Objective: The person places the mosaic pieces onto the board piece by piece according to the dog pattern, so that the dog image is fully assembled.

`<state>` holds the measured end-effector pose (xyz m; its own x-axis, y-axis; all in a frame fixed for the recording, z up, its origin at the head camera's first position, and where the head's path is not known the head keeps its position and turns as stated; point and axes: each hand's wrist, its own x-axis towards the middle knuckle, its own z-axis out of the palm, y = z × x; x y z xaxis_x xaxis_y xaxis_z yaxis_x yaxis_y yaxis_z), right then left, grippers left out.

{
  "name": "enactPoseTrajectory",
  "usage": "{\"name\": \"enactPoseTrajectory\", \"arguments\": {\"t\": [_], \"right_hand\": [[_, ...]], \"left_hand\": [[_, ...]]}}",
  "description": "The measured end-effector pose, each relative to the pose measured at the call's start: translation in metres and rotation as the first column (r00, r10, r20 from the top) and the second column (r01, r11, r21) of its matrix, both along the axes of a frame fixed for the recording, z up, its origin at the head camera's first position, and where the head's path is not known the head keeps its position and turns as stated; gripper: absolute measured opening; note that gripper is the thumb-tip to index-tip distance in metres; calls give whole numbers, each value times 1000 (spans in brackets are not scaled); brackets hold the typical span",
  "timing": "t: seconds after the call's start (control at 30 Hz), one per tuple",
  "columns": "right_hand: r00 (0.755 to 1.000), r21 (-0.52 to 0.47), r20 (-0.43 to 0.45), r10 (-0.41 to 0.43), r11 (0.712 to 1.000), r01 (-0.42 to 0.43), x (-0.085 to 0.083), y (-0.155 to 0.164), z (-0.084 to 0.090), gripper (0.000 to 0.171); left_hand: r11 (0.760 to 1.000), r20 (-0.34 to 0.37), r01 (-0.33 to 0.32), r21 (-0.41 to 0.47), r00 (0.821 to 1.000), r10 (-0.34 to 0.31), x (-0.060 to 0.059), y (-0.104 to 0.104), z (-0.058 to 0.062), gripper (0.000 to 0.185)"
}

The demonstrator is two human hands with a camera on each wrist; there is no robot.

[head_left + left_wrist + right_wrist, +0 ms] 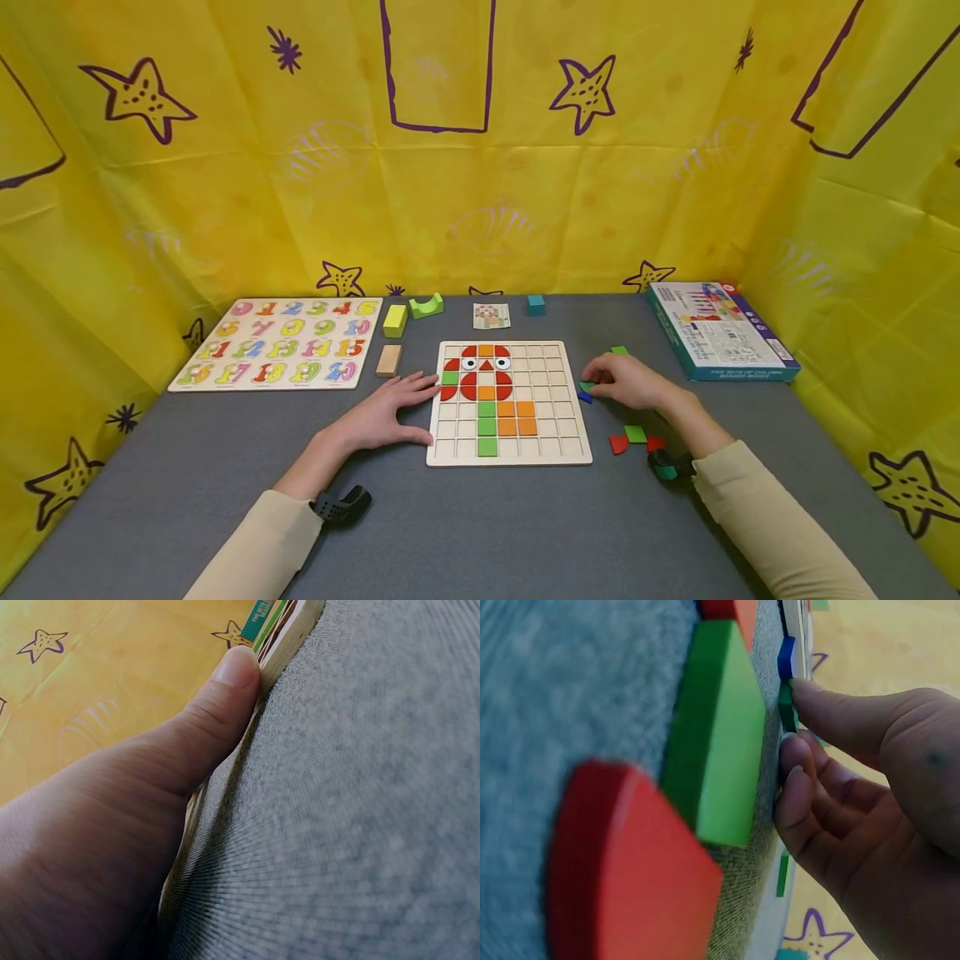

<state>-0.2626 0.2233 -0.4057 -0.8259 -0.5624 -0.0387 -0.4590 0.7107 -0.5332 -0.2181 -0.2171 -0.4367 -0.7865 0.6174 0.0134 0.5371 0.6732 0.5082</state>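
Note:
A wooden grid board lies flat, holding red, orange, green and eye-marked tiles. My left hand rests against the board's left edge with fingers spread; its thumb touches the rim in the left wrist view. Beside the right edge, my right hand pinches a small dark green tile between thumb and fingers, low over the table. A blue tile lies right by it. Nearer the right wrist are a green square tile and two red rounded tiles. Another green tile is partly hidden behind the right hand.
A number puzzle board lies at the left. Behind the grid board are a yellow block, a green arch, a plain wooden block, a picture card and a teal cube. A game box sits back right.

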Motion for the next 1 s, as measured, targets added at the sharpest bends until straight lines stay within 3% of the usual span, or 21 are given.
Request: {"name": "enactPoseTrajectory", "arguments": {"t": [0.23, 0.4, 0.7, 1.0], "right_hand": [[999, -27, 36, -18, 999, 19, 4, -2, 3, 11], [996, -100, 91, -19, 995, 28, 8, -2, 11, 9], [995, -135, 45, 89, 987, -82, 12, -17, 16, 14], [985, -163, 91, 149, 978, -133, 16, -36, 13, 10]], "left_hand": [[1000, 1, 3, 6, 1000, -3, 0, 0, 0, 92], [1000, -1, 2, 5, 1000, -2, 0, 0, 0, 92], [1000, 7, -3, 7, 1000, 3, 1, 0, 1, 92], [1000, 3, 2, 15, 1000, -3, 1, 0, 0, 91]]}}
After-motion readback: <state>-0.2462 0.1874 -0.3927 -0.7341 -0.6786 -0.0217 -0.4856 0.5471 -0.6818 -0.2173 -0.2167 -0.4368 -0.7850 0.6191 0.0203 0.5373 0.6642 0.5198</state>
